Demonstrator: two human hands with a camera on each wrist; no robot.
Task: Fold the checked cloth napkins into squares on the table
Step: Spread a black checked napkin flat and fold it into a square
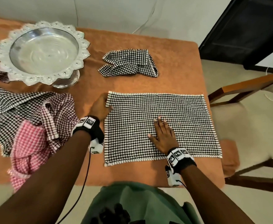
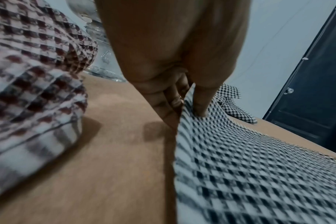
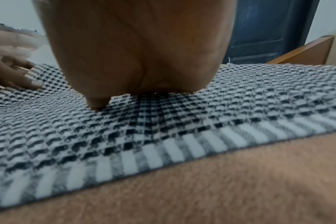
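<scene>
A black-and-white checked napkin [image 1: 181, 120] [image 2: 259, 174] [image 3: 163, 121] lies spread flat as a wide rectangle on the orange-covered table [image 1: 132, 173]. My left hand [image 1: 101, 107] [image 2: 175, 97] pinches its far-left corner, thumb on top and fingers underneath, lifting the edge slightly. My right hand [image 1: 162, 135] [image 3: 136, 60] lies flat on the napkin's middle, fingers straight, pressing it down. A second black-and-white napkin [image 1: 131, 63] [image 2: 234, 106] sits crumpled farther back.
A silver pedestal tray [image 1: 42, 50] stands at the back left. Crumpled pink, maroon and black checked napkins [image 1: 27, 117] [image 2: 32, 75] are heaped at the left. A wooden chair [image 1: 248, 120] stands beyond the table's right edge, a dark door [image 1: 245, 29] behind it.
</scene>
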